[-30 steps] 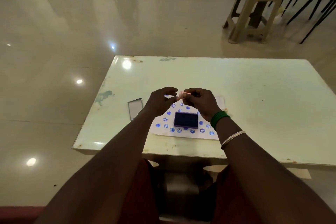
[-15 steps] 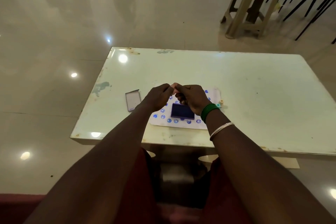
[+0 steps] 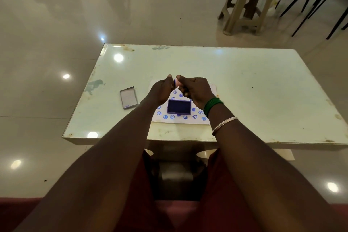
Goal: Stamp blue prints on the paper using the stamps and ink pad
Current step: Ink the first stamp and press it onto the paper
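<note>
While both hands meet in the air above the sheet, the step in hand looks like readying a stamp, not printing with it. The right hand [image 3: 195, 90] pinches a small pinkish stamp with a blue-stained face [image 3: 175, 82] between thumb and forefinger, the other fingers curled under. The left hand [image 3: 162, 90] is curled too, thumb raised, its fingertips right against the stamp's inked end; whether they grip it or merely touch it cannot be told.

Stamp and hands sit at the centre of the frame, above the far part of the white paper sheet [image 3: 211, 88], which already carries many round blue prints. On the sheet, just below the hands, lies the open rectangular ink pad with a dark blue surface [image 3: 178, 107]. Next, I judge, the stamp must be turned face down, dabbed on the pad and pressed squarely onto a bare patch of paper.

The grey rectangular lid [image 3: 128, 98] lies left of the sheet on a pale green, glossy table [image 3: 254, 90] with rust-coloured chips along its edges. Beyond it, shiny cream floor tiles [image 3: 56, 15] mirror ceiling lights, and a beige plastic stool [image 3: 250, 2] stands at the upper right.
</note>
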